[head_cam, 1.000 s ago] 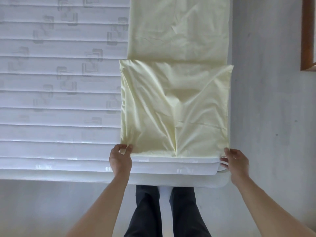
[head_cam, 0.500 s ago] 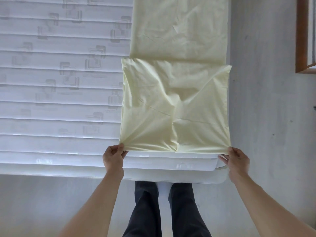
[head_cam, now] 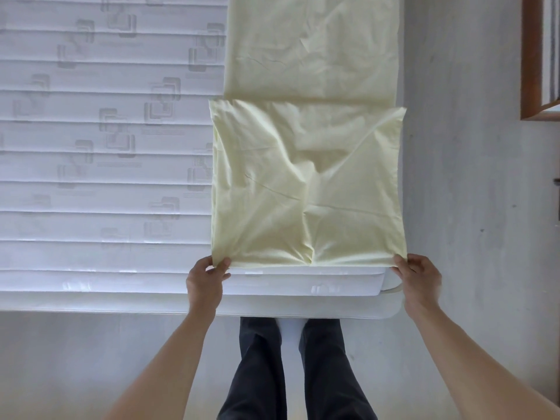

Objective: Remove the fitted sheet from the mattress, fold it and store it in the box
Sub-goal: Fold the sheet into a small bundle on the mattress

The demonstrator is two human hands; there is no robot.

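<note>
Pale yellow fitted sheet [head_cam: 306, 183], already off its corners, lying as a long strip on the right part of the white mattress [head_cam: 106, 147], long axis running straight away from the body. Near end doubled back, forming a rumpled upper layer over the strip. Left hand [head_cam: 204, 281] pinching the near left corner, right hand [head_cam: 419, 280] pinching the near right corner, each grip closed on cloth, both equally close to the near edge. Whole sheet ahead of the hands, so next fold likely carries forward. Dark trousers [head_cam: 297, 374] and grey floor [head_cam: 469, 207] below. No box in view.
</note>
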